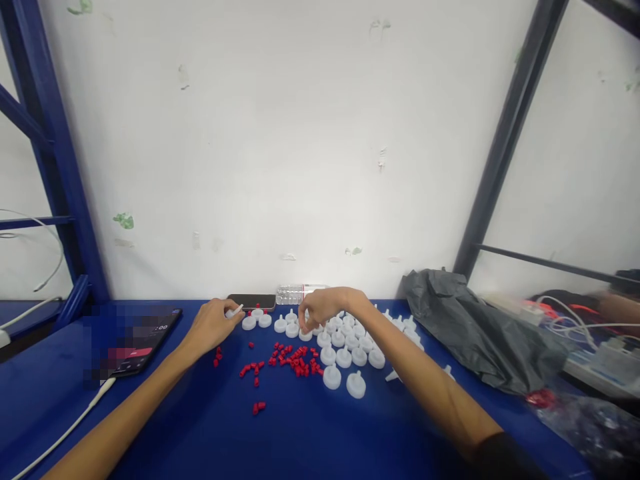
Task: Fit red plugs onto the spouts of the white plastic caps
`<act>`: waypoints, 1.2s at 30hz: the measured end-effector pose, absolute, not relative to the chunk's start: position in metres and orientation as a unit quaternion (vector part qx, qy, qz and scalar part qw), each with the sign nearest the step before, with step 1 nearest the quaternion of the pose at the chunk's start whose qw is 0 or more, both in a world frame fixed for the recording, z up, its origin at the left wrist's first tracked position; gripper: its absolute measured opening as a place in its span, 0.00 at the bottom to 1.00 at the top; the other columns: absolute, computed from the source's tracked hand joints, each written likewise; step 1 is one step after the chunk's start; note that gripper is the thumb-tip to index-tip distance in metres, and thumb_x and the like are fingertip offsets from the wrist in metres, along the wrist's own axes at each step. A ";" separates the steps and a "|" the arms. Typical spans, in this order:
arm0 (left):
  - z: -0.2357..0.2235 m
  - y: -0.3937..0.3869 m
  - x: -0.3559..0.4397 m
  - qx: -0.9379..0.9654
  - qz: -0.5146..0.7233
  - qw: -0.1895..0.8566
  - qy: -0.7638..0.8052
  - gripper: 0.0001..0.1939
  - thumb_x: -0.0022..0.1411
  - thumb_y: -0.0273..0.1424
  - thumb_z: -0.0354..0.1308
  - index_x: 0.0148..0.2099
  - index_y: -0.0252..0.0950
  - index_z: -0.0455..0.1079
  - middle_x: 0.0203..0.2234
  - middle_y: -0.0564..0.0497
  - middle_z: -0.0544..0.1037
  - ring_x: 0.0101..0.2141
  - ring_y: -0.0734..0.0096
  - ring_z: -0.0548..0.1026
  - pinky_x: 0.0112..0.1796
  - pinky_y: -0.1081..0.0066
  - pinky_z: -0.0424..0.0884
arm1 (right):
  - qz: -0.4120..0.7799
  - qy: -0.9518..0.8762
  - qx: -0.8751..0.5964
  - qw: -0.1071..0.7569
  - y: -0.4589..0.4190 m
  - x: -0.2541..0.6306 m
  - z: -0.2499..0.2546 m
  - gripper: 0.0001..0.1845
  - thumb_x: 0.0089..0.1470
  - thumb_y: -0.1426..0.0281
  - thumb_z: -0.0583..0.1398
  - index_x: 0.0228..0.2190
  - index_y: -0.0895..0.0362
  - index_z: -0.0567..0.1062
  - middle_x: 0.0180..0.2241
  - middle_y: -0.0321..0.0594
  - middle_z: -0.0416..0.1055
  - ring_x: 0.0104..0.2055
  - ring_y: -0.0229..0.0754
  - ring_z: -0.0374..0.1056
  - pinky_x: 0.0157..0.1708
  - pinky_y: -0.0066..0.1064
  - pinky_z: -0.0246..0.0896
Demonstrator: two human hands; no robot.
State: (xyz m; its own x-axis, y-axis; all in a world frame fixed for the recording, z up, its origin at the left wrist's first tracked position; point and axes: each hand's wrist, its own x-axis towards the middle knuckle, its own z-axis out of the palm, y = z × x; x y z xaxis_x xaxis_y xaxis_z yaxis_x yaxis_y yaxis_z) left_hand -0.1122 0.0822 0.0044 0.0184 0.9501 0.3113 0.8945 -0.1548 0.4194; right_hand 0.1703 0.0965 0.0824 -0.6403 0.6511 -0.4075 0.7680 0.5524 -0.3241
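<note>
My left hand is closed on a white nozzle cap, its thin spout pointing to the right. Just beyond those fingers stand 3 white nozzle caps with red tips. My right hand is bent down in a pinch at the spout of another white nozzle cap; whether that one is lifted I cannot tell. Around and under the right forearm, several more white nozzle caps stand spout up. Small red tip caps lie in a loose heap between my hands, with a few scattered nearer me.
A dark phone and a clear plastic bottle lie by the wall. At left is a larger phone with a white cable. A grey plastic bag covers the right side of the blue table.
</note>
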 end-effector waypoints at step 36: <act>0.017 0.043 -0.061 0.827 0.222 -0.229 0.463 0.06 0.61 0.32 0.53 0.37 0.43 0.71 0.33 0.43 0.78 0.43 0.47 0.70 0.49 0.48 0.64 | 0.042 0.944 0.326 -0.034 0.065 0.124 0.070 0.24 0.69 0.58 0.47 0.32 0.58 0.76 0.32 0.45 0.77 0.34 0.46 0.72 0.31 0.32 0.57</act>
State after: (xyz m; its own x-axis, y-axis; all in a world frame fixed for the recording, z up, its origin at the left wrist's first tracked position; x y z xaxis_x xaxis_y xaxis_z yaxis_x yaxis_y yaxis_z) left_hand -0.0613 0.0433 0.0166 0.4733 0.6632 0.5798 0.8671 -0.4669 -0.1737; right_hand 0.1241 0.0649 0.0695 -0.7849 0.6129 0.0915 0.6186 0.7836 0.0570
